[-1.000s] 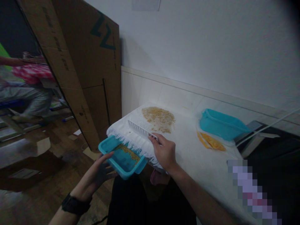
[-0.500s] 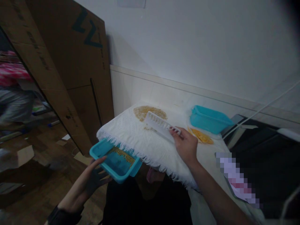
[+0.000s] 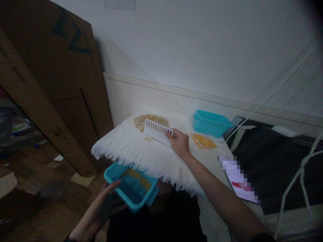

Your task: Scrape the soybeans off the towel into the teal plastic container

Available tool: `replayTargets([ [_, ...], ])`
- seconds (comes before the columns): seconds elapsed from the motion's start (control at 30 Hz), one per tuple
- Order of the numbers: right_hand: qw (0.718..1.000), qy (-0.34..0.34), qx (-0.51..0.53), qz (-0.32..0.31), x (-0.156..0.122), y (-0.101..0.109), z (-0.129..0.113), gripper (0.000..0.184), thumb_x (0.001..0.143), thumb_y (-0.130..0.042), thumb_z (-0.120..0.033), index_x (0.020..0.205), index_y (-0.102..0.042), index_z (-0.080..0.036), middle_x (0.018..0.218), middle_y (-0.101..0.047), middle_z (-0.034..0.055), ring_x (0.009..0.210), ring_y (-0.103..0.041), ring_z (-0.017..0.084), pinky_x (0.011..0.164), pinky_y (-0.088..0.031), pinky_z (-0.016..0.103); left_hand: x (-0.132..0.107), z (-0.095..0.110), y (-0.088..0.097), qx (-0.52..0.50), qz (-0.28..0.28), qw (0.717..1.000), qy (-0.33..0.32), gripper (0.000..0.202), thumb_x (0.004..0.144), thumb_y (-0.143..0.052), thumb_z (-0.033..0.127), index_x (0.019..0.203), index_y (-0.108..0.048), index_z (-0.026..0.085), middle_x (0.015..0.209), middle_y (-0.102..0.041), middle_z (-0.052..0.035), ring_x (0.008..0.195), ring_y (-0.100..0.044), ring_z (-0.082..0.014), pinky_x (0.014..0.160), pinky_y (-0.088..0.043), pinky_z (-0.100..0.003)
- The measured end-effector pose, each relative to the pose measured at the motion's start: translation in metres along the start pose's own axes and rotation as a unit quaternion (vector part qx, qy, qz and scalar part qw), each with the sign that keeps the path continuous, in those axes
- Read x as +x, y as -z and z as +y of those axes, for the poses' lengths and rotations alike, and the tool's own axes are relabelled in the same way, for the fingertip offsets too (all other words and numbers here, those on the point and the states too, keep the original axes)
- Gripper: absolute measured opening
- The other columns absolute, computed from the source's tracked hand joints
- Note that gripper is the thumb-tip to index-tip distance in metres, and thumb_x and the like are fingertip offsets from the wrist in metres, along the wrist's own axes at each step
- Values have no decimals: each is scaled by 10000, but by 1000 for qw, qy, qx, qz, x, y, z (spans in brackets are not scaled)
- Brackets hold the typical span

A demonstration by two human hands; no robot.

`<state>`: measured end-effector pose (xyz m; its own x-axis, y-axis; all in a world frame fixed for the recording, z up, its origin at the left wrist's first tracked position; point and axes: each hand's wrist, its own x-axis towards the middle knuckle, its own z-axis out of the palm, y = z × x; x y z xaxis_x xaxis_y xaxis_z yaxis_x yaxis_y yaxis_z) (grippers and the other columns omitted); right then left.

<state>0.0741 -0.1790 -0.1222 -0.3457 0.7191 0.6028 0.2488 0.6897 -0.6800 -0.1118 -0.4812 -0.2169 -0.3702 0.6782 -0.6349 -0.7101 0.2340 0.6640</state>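
My left hand (image 3: 102,201) is closed on the near left rim of a blue plastic container (image 3: 131,203), its thumb over the edge. The container is held below the fringed edge of the white cloth (image 3: 121,141), with yellowish beans (image 3: 137,177) along its far side. In my right hand (image 3: 179,143) is a white plastic strip with a row of slots (image 3: 156,131), gripped at its right end. It stands on edge on the cloth, slots up. A pile of yellowish beans (image 3: 143,120) lies just behind it, and a few loose ones lie in front.
Toward the back right stands another blue container (image 3: 212,123), with a yellow packet (image 3: 204,140) in front of it. A black panel (image 3: 264,168) and white cables (image 3: 297,174) are at right. A tall cardboard box (image 3: 73,97) stands left, and paper scraps (image 3: 83,178) lie on the floor.
The white strip has tilted from lying more flat to standing on edge by the bean pile. Relative to the cloth, the container in my left hand has moved right and lower. The view has shifted.
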Motion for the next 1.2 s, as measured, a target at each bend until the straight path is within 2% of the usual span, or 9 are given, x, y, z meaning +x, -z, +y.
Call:
replayTargets([
  [0.17,1000,-10,14,-18,-4,-5,5,295,942,-750,-481,811,-770,-218,679,-754,0,634,-695,195,614,-496,265,-2,-1,-6,-8,2,1000,-13,890,823,-981,438,1597,-558,321,1248,-886,-141,1093,-880,-398,930,-691,-512],
  [0.33,998,-27,47,-24,-5,-7,5,385,908,-754,-584,759,-719,-231,664,-734,7,638,-689,199,591,-468,271,-4,4,-5,-2,12,999,-33,780,836,-975,405,1517,-603,333,1230,-886,-128,1088,-880,-393,962,-690,-549],
  [0.43,996,-44,76,-27,-4,-8,4,448,867,-771,-661,776,-729,-225,693,-768,29,637,-710,214,576,-476,278,-4,7,-4,1,18,999,-31,801,830,-984,437,1513,-582,322,1201,-879,-133,1069,-877,-398,947,-694,-546],
  [0.53,992,-61,106,-21,-3,-9,3,504,834,-785,-724,835,-767,-220,781,-832,68,712,-773,259,604,-535,303,-5,9,-4,-5,11,999,-32,802,834,-986,435,1515,-573,340,1189,-871,-117,1046,-877,-394,938,-694,-547],
  [0.67,991,-61,114,-20,-4,-9,1,491,820,-800,-713,805,-766,-223,773,-838,70,726,-794,273,607,-549,312,-7,10,-4,-13,-3,999,-29,787,840,-983,430,1506,-584,297,1175,-871,-122,1049,-873,-381,924,-698,-513],
  [0.97,986,-71,145,-51,-8,-9,-5,519,800,-861,-712,817,-791,-198,751,-826,69,681,-776,252,574,-551,297,-5,7,-3,1,3,999,-43,821,770,-1016,484,1454,-592,323,1151,-875,-96,1045,-872,-383,870,-698,-488],
  [1.2,981,-88,162,-67,-12,-9,-8,570,759,-894,-763,822,-803,-204,786,-845,82,688,-789,270,575,-568,315,-4,7,-3,2,22,999,-46,739,832,-966,442,1462,-611,288,1165,-874,-130,993,-873,-376,855,-699,-511],
])
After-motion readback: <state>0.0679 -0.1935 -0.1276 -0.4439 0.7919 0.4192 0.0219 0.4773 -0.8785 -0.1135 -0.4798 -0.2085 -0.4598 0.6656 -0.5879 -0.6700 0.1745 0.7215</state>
